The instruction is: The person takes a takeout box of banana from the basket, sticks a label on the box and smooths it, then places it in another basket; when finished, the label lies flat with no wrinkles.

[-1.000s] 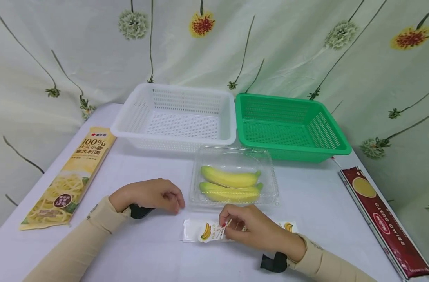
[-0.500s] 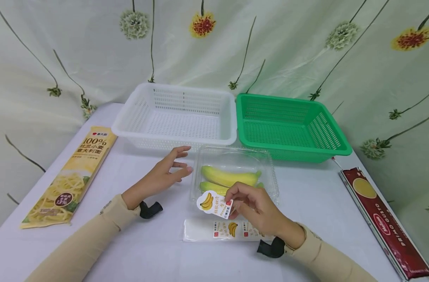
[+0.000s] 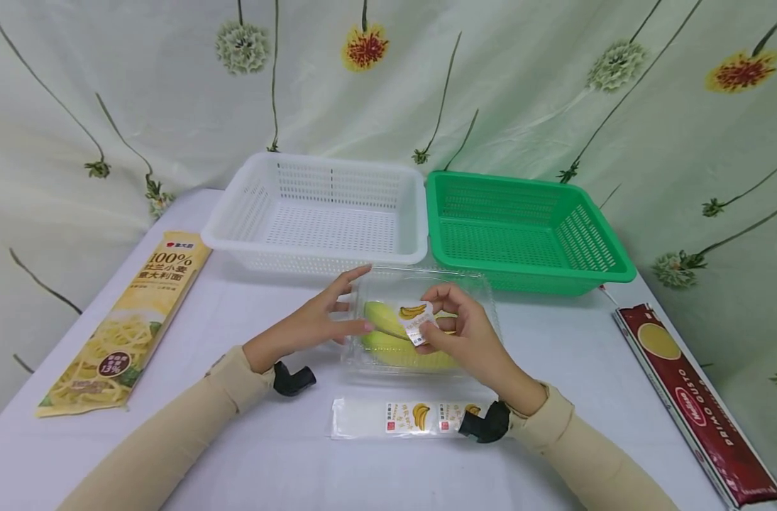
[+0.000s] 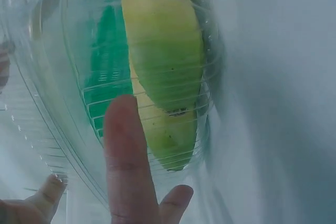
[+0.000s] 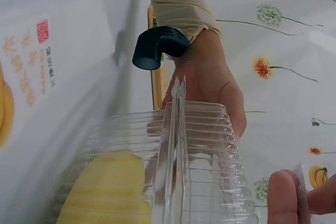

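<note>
A clear plastic clamshell box (image 3: 394, 282), lid closed, holds two yellow-green bananas (image 3: 380, 343). Over its lid my right hand (image 3: 467, 333) pinches a small white banana label (image 3: 411, 316) between thumb and fingers. In the right wrist view that label (image 5: 318, 176) stands edge-on beside a fingertip. My left hand (image 3: 311, 325) is spread at the box's left side, fingers fairly straight. The left wrist view has its fingers (image 4: 125, 156) against or very close to the clear wall; contact is hard to tell. A strip of banana labels (image 3: 362, 417) lies in front of the box.
Behind the box stand a white basket (image 3: 311, 259) and a green basket (image 3: 528, 277). A yellow pasta packet (image 3: 126, 319) lies at the left, a red pasta packet (image 3: 697, 397) at the right table edge. A flowered cloth (image 3: 516, 64) hangs behind.
My right hand has lifted a label from the strip and carried it up over the box. My left hand has opened and moved right and forward to the box's left side.
</note>
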Demonstrator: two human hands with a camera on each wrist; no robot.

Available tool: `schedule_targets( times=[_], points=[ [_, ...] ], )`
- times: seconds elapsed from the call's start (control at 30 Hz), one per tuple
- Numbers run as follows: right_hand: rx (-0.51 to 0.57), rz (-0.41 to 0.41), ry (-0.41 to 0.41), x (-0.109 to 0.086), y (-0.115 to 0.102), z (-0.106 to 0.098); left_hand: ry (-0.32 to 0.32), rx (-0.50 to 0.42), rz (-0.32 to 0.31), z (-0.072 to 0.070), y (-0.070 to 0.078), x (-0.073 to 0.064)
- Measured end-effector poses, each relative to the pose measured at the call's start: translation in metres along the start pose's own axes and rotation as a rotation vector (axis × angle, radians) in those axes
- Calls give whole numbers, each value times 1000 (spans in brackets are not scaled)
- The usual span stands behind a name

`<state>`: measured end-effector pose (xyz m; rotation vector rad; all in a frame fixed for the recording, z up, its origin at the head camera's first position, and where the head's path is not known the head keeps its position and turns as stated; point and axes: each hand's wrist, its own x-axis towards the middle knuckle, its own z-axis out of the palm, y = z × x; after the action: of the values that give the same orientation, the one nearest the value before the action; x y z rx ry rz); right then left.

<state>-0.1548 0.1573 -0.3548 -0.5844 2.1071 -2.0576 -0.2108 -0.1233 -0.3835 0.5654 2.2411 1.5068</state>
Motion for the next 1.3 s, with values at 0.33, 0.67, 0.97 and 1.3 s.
schedule_targets(
  times=[0.33,0.67,0.97,1.3],
  points=[
    [38,107,83,12,3,-17,-5,-35,0,5,-4,1],
    [-18,158,66,17,1,-32,11,-87,18,8,-3,-1],
    [-186,168,22,19,1,-36,8,-101,28,8,-1,-1],
    [-319,172,52,20,6,-34,0,-113,33,9,-4,1]
  ],
)
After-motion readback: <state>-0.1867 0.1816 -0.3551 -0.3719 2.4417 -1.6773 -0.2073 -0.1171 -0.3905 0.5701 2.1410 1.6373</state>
